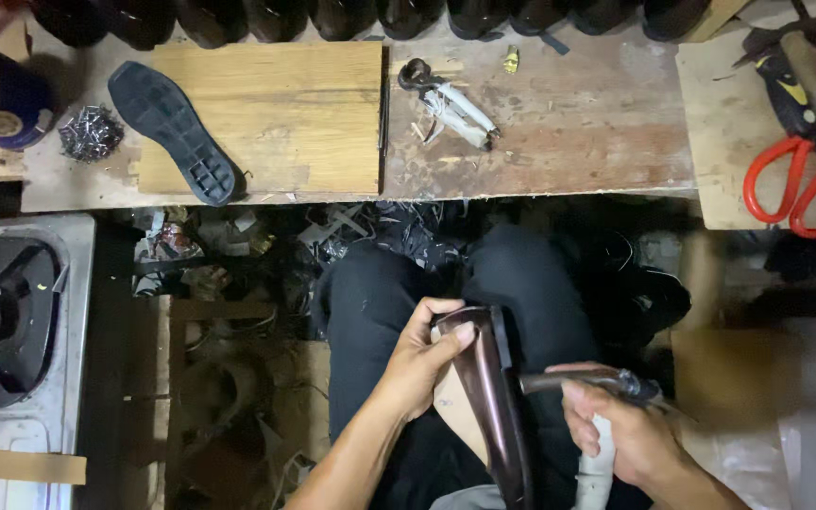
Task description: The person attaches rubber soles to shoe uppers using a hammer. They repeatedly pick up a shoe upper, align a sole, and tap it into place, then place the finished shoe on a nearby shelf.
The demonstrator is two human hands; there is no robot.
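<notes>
Both hands work low in the centre of the frame, over the person's lap. Left hand (424, 354) wraps its fingers and thumb over the top of one dark brown glossy shoe (488, 397), which stands on edge between the knees with its pale inner side toward the left hand. Right hand (616, 430) is clenched around the white-wrapped handle of one hammer-like tool (592, 382), whose dark metal head reaches left and touches the shoe's side.

One black rubber sole (172, 130) lies tread-up on a wooden board (295, 113) at upper left of the desk (578, 132). One heap of small nails (90, 132) sits just left of it. One pair of pincers with taped handles (446, 99) lies at upper centre, and one pair of red-handled scissors (795, 184) at the upper right edge. A row of dark shoes lines the top edge, too cut off to count.

Between the desk's front edge and the knees the floor is crowded with scraps; a metal fan housing (11, 321) fills the left edge.
</notes>
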